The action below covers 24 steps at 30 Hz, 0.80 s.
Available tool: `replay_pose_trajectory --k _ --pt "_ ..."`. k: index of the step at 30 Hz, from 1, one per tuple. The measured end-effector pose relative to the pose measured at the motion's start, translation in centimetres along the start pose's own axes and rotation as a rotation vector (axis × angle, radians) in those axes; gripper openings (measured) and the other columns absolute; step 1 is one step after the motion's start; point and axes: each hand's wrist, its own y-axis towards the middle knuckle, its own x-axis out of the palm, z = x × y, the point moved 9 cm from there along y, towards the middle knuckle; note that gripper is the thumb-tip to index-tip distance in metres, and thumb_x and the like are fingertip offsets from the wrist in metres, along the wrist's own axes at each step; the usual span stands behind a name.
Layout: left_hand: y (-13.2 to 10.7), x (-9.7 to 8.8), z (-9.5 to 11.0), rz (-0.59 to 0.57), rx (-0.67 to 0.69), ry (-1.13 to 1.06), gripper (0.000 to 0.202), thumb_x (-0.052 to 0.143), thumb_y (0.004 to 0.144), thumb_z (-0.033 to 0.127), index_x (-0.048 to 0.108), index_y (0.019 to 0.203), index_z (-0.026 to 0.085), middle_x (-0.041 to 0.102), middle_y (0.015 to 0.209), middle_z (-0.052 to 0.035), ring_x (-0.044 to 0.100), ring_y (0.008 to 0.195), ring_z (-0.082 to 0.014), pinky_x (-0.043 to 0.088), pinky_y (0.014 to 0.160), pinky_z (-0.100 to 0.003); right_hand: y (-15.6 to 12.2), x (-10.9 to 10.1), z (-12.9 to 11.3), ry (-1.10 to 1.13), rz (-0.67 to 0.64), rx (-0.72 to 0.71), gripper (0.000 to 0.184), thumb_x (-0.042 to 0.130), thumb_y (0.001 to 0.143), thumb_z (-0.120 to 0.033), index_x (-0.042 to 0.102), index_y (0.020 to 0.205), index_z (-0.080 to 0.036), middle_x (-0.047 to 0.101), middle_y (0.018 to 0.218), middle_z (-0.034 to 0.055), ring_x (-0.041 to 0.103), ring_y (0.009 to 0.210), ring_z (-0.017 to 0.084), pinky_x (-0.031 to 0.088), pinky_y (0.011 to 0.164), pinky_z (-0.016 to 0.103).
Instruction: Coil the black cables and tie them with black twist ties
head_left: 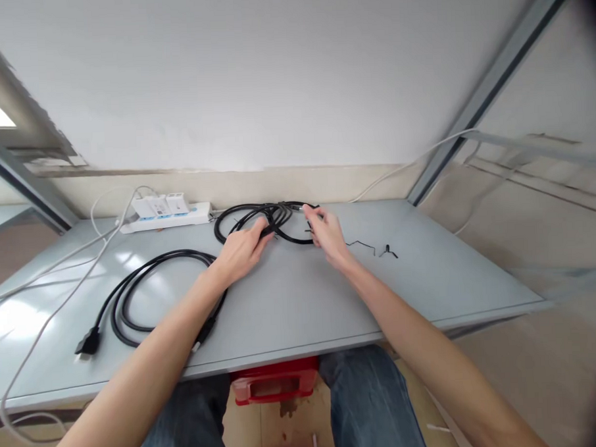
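Black cables (233, 210) lie looped and crossing one another at the back middle of the table. My left hand (242, 251) is closed on part of these cables, at the front of the bundle. To its right, my right hand (327, 235) pinches a black cable near one end, where a small pale tip shows by the fingertips; the fingers hide most of that part. A second black cable (127, 280) lies coiled at the left, partly under my left forearm, with a wide black plug (89, 341) at its end.
At the back left stands a white power strip (193, 215) with white adapters (161, 204) plugged in. White cords (68, 286) run off the left side. Thin black twist ties (388, 251) lie right of my right hand. A red stool (275, 380) shows below the table edge.
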Motion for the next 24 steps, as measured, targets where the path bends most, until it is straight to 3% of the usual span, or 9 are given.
replay_pose_trajectory --k 3,5,8,11,14,16,18,21,24 --pt "-0.1 -0.7 0.6 0.054 -0.004 -0.005 0.028 0.041 0.115 0.048 0.058 0.116 0.025 0.063 0.077 -0.0038 0.067 0.073 -0.029 0.042 0.073 -0.035 -1.3 3.3 1.2 0.134 -0.343 0.268 0.066 0.068 0.094 -0.09 0.059 0.09 -0.025 0.018 0.061 -0.0123 0.011 0.051 0.009 0.008 0.046 0.027" --pt "-0.4 0.2 1.9 -0.022 0.081 0.006 0.029 0.043 0.114 0.047 0.061 0.12 0.025 0.066 0.081 -0.005 0.066 0.072 -0.0277 0.04 0.072 -0.035 -1.9 4.7 1.0 0.222 -0.442 0.305 0.064 0.074 0.093 -0.086 0.057 0.084 -0.024 0.016 0.06 -0.0135 0.008 0.051 0.007 0.006 0.045 0.025" --pt "-0.9 2.0 3.8 -0.166 0.192 0.009 0.03 0.052 0.112 0.051 0.066 0.115 0.025 0.066 0.081 -0.0049 0.062 0.069 -0.0258 0.041 0.071 -0.035 -1.9 4.8 0.8 0.264 -0.394 0.269 0.051 0.081 0.096 -0.062 0.054 0.078 -0.024 0.017 0.057 -0.0135 0.011 0.05 0.006 0.008 0.044 0.023" --pt "-1.0 2.3 4.6 -0.197 0.249 -0.043 0.042 0.054 0.111 0.062 0.066 0.096 0.024 0.067 0.083 -0.0064 0.064 0.078 -0.0263 0.047 0.079 -0.038 -1.5 4.1 1.3 0.23 -0.333 0.26 0.042 0.075 0.099 -0.044 0.05 0.074 -0.023 0.025 0.058 -0.0112 0.014 0.049 0.006 0.009 0.044 0.021" --pt "-0.4 -0.5 3.2 0.062 0.191 -0.069 0.043 0.044 0.115 0.054 0.07 0.1 0.022 0.072 0.109 -0.0126 0.068 0.107 -0.0301 0.052 0.102 -0.045 -1.2 3.9 0.4 0.194 -0.374 0.157 0.047 0.072 0.101 -0.051 0.046 0.073 -0.023 0.034 0.063 -0.0072 0.019 0.05 0.006 0.01 0.046 0.022" --pt "-0.4 -3.3 0.7 0.346 0.047 -0.093 0.035 0.05 0.113 0.047 0.071 0.121 0.021 0.068 0.134 -0.017 0.064 0.129 -0.0322 0.048 0.117 -0.049 -1.3 3.7 -1.0 0.154 -0.423 0.034 0.056 0.074 0.099 -0.063 0.044 0.073 -0.024 0.034 0.066 -0.0056 0.024 0.052 0.007 0.013 0.048 0.023" --pt "-0.8 -4.7 -2.1 0.511 -0.119 -0.191 0.045 0.065 0.106 0.046 0.064 0.143 0.021 0.06 0.15 -0.0191 0.059 0.142 -0.0328 0.046 0.122 -0.05 -1.7 3.4 -2.6 0.141 -0.476 -0.072 0.065 0.076 0.095 -0.075 0.042 0.071 -0.025 0.031 0.066 -0.0054 0.026 0.054 0.009 0.017 0.05 0.025" --pt "-0.5 -3.6 -4.9 0.452 -0.325 -0.548 0.064 0.08 0.097 0.054 0.061 0.148 0.021 0.07 0.14 -0.0169 0.067 0.134 -0.0309 0.056 0.108 -0.043 -2.5 3.1 -4.4 0.176 -0.544 -0.167 0.071 0.077 0.091 -0.082 0.041 0.07 -0.025 0.027 0.065 -0.006 0.024 0.058 0.011 0.023 0.054 0.027" --pt "0.2 -1.6 -4.2 0.288 -0.351 -1.007 0.058 0.085 0.092 0.06 0.071 0.128 0.016 0.077 0.102 -0.0104 0.076 0.09 -0.0228 0.058 0.073 -0.031 -2.7 2.9 -4.8 0.161 -0.537 -0.202 0.07 0.078 0.091 -0.082 0.041 0.071 -0.025 0.029 0.066 -0.0055 0.026 0.059 0.011 0.025 0.055 0.028"
